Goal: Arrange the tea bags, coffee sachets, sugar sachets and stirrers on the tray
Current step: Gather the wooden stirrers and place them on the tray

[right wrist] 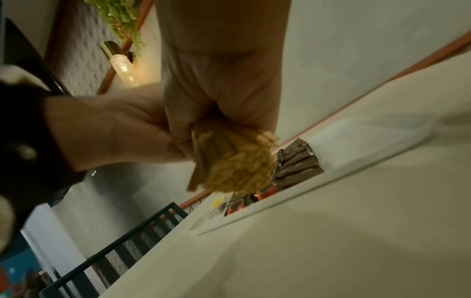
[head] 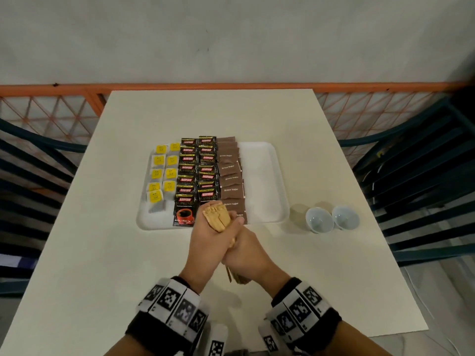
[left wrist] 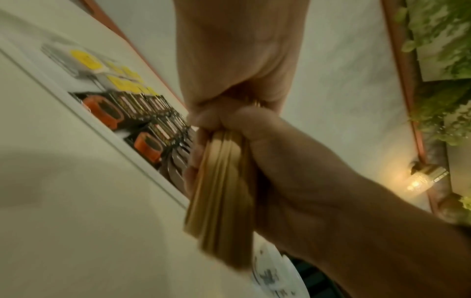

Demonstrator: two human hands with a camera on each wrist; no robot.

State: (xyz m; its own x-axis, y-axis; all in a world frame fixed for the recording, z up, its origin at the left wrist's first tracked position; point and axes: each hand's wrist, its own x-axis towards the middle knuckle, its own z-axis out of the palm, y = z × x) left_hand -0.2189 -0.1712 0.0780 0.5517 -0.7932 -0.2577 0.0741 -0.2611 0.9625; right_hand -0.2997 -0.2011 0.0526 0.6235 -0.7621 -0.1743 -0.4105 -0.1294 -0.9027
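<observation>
Both hands grip one thick bundle of wooden stirrers just over the near edge of the white tray. My left hand wraps the upper part and my right hand the lower part; the bundle's bottom end sticks out below the fists. On the tray lie yellow-tagged tea bags at the left, black coffee sachets in two columns, and brown sugar sachets. The tray's right strip is bare. The left wrist view shows the stirrers edge-on, the right wrist view their ends.
Two small white cups stand on the white table just right of the tray. Dark slatted chairs flank the table on both sides. An orange railing runs behind its far edge.
</observation>
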